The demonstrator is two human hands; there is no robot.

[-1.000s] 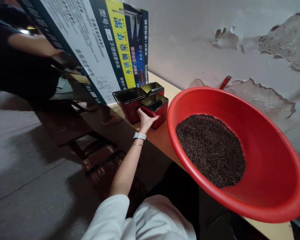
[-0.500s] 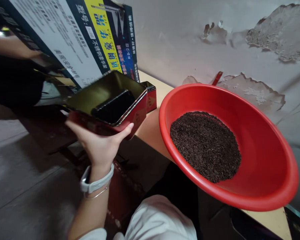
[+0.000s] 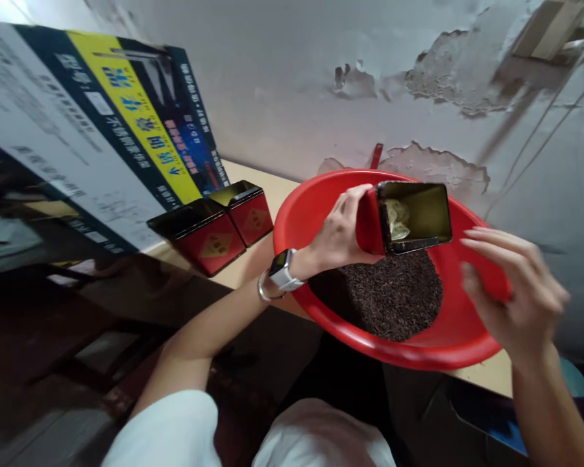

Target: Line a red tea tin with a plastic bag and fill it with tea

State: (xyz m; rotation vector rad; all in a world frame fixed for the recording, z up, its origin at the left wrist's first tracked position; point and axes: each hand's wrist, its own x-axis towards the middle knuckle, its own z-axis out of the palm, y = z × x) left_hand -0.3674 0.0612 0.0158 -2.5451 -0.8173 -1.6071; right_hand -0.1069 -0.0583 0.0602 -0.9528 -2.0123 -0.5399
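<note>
The left hand grips a red tin by its base, tipped sideways over the basin; thin metal, likely light, stiff, smooth. The right hand hovers spread, holding nothing.

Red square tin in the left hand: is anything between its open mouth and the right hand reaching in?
Nothing visible. The red square tin, held tilted by the left hand over the red plastic basin, faces the open right hand across a clear gap.
</note>
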